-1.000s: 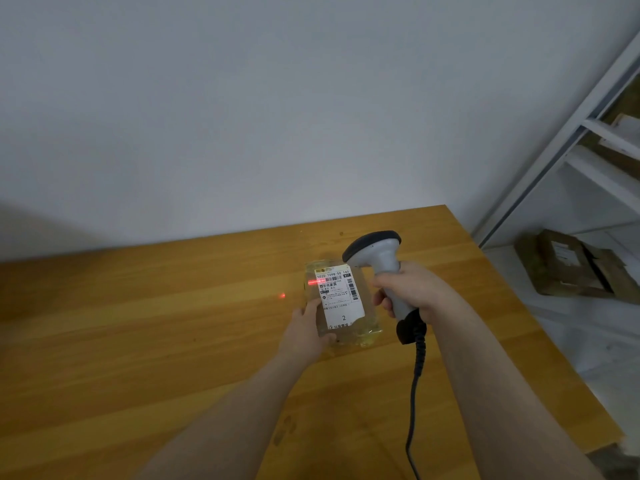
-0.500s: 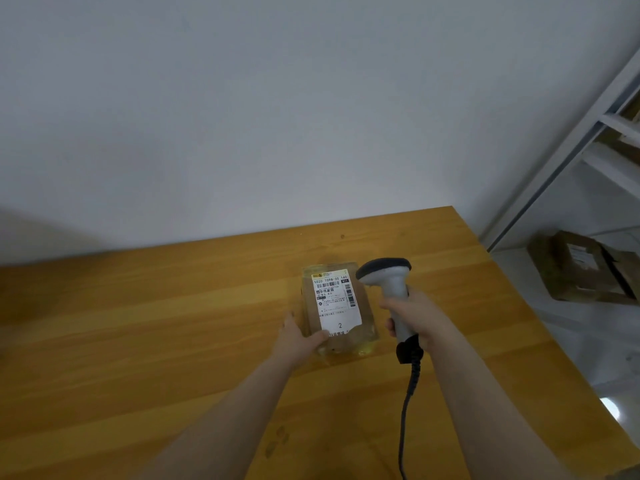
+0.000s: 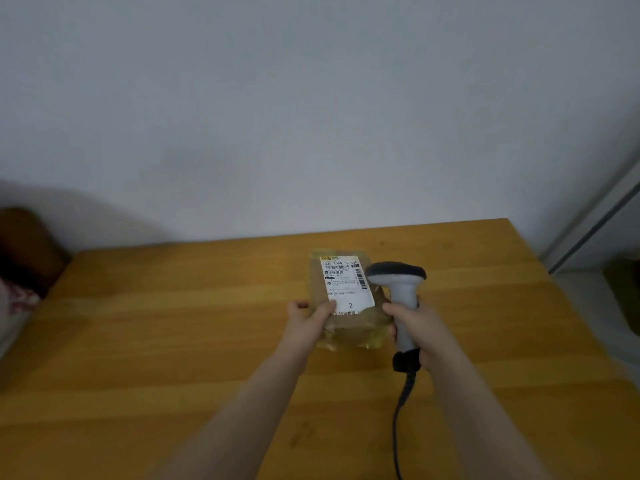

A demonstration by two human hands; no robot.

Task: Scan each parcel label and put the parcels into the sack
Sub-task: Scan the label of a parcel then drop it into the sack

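Wooden table (image 3: 156, 341) against a plain wall; the blurred dark shape (image 3: 24, 247) at far left is unidentified, and no sack is recognisable.

Left hand (image 3: 306, 322) pinches the parcel (image 3: 349, 329) at its near-left corner, thumb on top. The parcel sits mid-table; I cannot tell whether it is lifted.

Parcel: tan packet in glossy wrap. Its white label (image 3: 346, 282) faces up, with barcodes and a large "2".

Scanner (image 3: 398, 282) stands upright just right of it, with no beam visible. Right hand (image 3: 415, 327) is clamped round its handle.

Judged step: scanning. Next: confirm the read, then carry the parcel to the sack.

Scanner (image 3: 402, 299) right of parcel (image 3: 347, 292), perhaps touching
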